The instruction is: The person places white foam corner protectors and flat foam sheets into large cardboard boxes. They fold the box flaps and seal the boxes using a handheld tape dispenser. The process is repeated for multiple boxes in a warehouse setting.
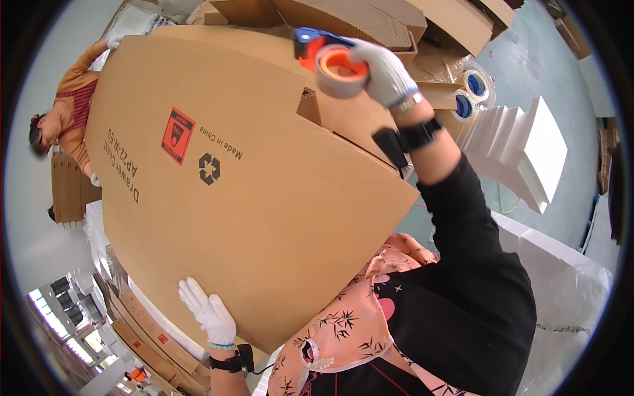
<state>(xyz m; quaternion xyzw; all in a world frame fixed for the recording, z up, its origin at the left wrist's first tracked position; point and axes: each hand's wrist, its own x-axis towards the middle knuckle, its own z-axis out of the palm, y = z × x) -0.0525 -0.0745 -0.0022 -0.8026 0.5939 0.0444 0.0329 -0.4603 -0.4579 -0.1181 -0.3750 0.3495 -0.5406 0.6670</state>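
Observation:
A large brown cardboard box [218, 244] with a red label and dark printed marks fills the middle of the view. Over its upper right part, my right hand [385, 71], in a white glove, grips a tape dispenser [317, 41]. The dispenser has blue and orange parts and carries a roll of tape [341, 87]. My left hand [208, 313], gloved as well, lies flat against the box near its lower left edge, fingers stretched out.
A co-worker [76, 105] with white gloves touches the box's far left end. Tape rolls [474, 84] lie at the right, by stacked white foam pieces [528, 155]. Folded cardboard [370, 23] is heaped at the back, and flat cartons [142, 340] stand at the lower left.

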